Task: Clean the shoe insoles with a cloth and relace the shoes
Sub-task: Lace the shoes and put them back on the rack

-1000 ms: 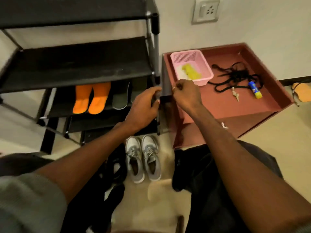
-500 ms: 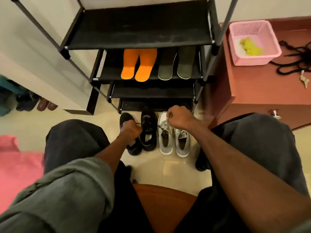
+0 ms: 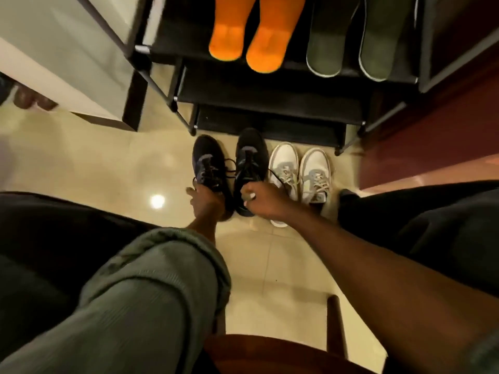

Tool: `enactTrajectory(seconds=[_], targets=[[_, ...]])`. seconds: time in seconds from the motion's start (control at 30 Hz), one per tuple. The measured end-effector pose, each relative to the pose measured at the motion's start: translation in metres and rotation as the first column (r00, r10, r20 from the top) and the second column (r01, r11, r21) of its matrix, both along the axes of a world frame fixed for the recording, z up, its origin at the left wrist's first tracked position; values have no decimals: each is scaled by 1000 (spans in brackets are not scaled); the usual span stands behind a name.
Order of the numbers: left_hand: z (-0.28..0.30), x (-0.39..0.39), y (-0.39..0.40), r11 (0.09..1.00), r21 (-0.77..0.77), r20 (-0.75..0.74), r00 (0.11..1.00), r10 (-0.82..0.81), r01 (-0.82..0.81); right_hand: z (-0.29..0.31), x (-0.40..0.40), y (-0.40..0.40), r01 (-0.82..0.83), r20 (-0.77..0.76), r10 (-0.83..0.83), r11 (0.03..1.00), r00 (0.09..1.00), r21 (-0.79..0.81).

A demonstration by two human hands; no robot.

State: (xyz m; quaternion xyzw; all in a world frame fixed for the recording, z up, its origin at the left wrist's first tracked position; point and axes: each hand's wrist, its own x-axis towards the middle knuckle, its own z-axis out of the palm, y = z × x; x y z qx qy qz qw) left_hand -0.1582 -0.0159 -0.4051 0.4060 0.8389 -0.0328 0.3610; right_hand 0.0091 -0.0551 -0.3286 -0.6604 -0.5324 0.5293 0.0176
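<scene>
Two black shoes with dark laces stand on the floor in front of the rack: the left black shoe (image 3: 207,163) and the right black shoe (image 3: 249,163). My left hand (image 3: 206,202) grips the heel end of the left black shoe. My right hand (image 3: 260,198) is curled at the heel of the right black shoe and seems to hold it; a black lace runs up from that hand. A pair of white and grey shoes (image 3: 298,171) stands just to the right. Two orange insoles (image 3: 248,39) and two dark green insoles (image 3: 356,41) lie on a rack shelf.
The black shoe rack (image 3: 267,98) rises behind the shoes. A reddish cabinet (image 3: 442,125) stands to the right, a white wall panel (image 3: 70,63) to the left. My knees flank the tiled floor (image 3: 108,168), and a wooden stool seat (image 3: 270,352) is under me.
My hands dropped from the rack post to the shoes on the floor. The view tilted down, so the pink basket and cabinet top left the frame. My right hand shifted from over the white shoe to the right black shoe.
</scene>
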Motion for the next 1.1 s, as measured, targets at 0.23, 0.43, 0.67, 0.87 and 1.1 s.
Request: enactTrajectory(seconds=[0.23,0.43,0.67,0.87,1.1], targets=[[-21,-21,27,987,-111,-52,991,-119,113,-45,-9,24,128,-100,-140,985,985,-117],[31,-2,37,980,-43,-226,953,-200,196,-21,-22,40,137,-165,-149,987,975,-83],[125,14,27,889,10,-373,826,-422,459,30,-14,41,174,-161,-147,970,976,169],[206,47,-6,707,30,-425,650,-630,706,83,28,35,95,-188,-54,972,981,215],[279,54,-41,578,74,-494,533,-687,813,129,40,3,46,-144,9,927,990,373]])
